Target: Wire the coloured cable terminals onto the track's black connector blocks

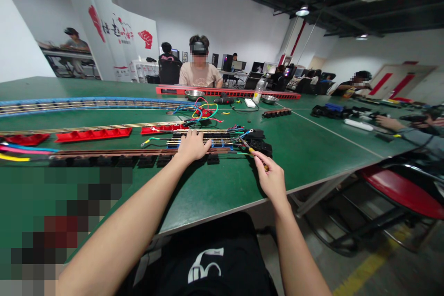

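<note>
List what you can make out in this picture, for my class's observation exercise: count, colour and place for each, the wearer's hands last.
Tabletop: one, green, under the work
Blue track: one, blue with metallic rails, far left
Red channel pieces: three, red, left to centre
Brown rails: several, brown, near side
Slotted bar: one, red, far edge
Metal bowls: two, silver, near that bar
Bottle: one, clear, beside the right bowl
Loose wires: several, mixed colours, centre
Stool seat: one, red, lower right
People: several, exact count unclear, background and right
Screwdriver-like tool: one, yellow-and-black handle, right hand
Left hand: one, bare, on the track parts
Right hand: one, bare, gripping the tool
</note>
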A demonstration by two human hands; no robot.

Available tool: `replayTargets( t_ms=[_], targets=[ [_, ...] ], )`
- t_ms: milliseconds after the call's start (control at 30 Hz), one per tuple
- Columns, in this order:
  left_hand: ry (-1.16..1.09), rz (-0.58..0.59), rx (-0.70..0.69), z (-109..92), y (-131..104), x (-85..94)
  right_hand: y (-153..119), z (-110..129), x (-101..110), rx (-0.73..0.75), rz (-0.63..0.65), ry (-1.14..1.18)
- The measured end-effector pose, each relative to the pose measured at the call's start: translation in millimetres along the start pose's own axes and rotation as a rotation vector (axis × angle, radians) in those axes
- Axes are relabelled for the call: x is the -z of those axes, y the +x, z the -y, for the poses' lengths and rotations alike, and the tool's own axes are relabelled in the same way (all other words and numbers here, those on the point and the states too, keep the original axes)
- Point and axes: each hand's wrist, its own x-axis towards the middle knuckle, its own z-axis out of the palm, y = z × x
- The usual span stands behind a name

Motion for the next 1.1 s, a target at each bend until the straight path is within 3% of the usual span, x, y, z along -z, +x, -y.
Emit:
replayTargets(
  t_ms=[133, 300, 500, 767, 1100],
  targets=[
    [0.000, 0.004, 0.000, 0, 0, 0.6, 0, 1, 1, -0.031, -0.003, 0.010],
    [0.002, 0.007, 0.003, 0, 0, 0.0, 1, 3, 2, -0.195, 0.034, 0.084],
    [0.000, 0.008, 0.002, 1, 0, -1.2, 0, 10, -4, -0.375, 0.104, 0.379],
    [-0.003, 0.008, -0.002, 1, 0, -0.3, 1, 15, -6, -0.458, 0.094, 0.642],
    [-0.013, 0.028, 0.005, 0, 0, 1.4, 2, 24, -9, -0.560, 0.085, 0.800]
  ],
)
